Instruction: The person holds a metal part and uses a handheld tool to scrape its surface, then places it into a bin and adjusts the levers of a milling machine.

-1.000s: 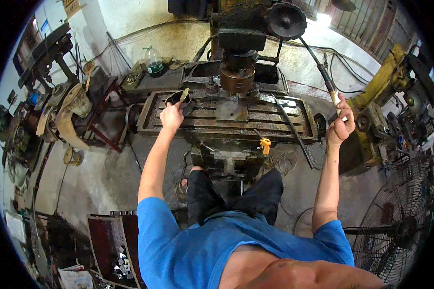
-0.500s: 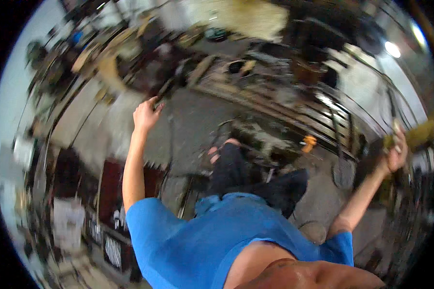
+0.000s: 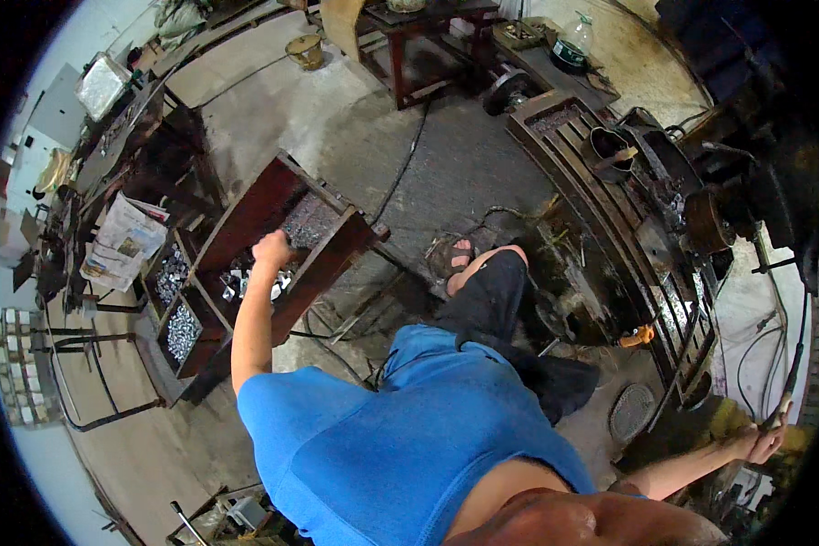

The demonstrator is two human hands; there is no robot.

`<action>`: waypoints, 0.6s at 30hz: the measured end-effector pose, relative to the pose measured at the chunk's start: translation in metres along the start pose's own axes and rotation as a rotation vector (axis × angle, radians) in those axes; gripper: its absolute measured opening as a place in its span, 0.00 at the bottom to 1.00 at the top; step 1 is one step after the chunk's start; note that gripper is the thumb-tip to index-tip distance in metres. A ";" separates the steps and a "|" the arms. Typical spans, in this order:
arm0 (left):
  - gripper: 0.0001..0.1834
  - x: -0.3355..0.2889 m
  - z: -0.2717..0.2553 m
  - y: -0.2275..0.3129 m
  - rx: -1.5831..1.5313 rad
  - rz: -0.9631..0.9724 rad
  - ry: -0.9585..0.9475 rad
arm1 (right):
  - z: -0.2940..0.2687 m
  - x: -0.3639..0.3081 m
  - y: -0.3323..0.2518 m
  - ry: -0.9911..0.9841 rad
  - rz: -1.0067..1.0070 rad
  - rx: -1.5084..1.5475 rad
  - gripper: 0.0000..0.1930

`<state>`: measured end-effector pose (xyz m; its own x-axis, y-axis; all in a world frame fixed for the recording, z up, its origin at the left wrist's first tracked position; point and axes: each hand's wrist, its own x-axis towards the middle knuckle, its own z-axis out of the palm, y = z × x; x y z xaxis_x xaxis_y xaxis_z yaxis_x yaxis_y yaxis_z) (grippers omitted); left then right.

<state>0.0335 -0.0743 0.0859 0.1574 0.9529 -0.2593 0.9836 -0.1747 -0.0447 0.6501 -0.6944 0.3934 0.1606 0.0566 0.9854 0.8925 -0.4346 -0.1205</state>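
- Two hands are seen, well apart: the left hand (image 3: 271, 247) is held over the box (image 3: 253, 211), and the right hand (image 3: 766, 443) is set at the lever (image 3: 785, 400).
- The fingers of the left hand are bent down and its fingertips are hidden; whether it is closed, or whether anything is held, cannot be told.
- The right hand is wrapped around the lower end of the lever.
- The blocks (image 3: 237, 284) are heaped loosely in the box's large compartment, toward its lower end, just below the left hand; finer grey bits (image 3: 311, 221) are spread nearer its upper right corner.
- Smaller parts (image 3: 183, 333) are held in two side compartments along the box's lower left edge.
- By their shine, the blocks are judged to be metal: stiff, hard, light singly, not fragile, perhaps slippery if oiled and sharp at the corners. They are best pinched one at a time, by two opposite flat faces.
- The lever is judged stiff and firmly mounted; it is best grasped at its end, as is being done.
- A bowl (image 3: 602, 144) with a brush (image 3: 621, 156) is placed near the upper end of the slotted tabletop (image 3: 569, 136); an orange tool (image 3: 637, 337) is seen beside its lower left edge.
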 end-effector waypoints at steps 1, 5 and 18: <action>0.21 0.002 -0.001 -0.003 0.046 -0.041 0.038 | -0.001 0.000 -0.003 0.021 0.078 0.011 0.13; 0.14 0.022 0.023 -0.015 0.070 -0.047 0.009 | -0.006 0.021 -0.004 -0.020 0.068 0.100 0.16; 0.23 0.035 0.018 -0.037 -0.300 -0.107 0.189 | -0.030 0.103 -0.026 0.003 -0.121 0.070 0.17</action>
<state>0.0009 -0.0393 0.0615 0.0386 0.9957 -0.0841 0.9729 -0.0182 0.2303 0.6308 -0.7043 0.5014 0.0493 0.1022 0.9935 0.9326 -0.3609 -0.0091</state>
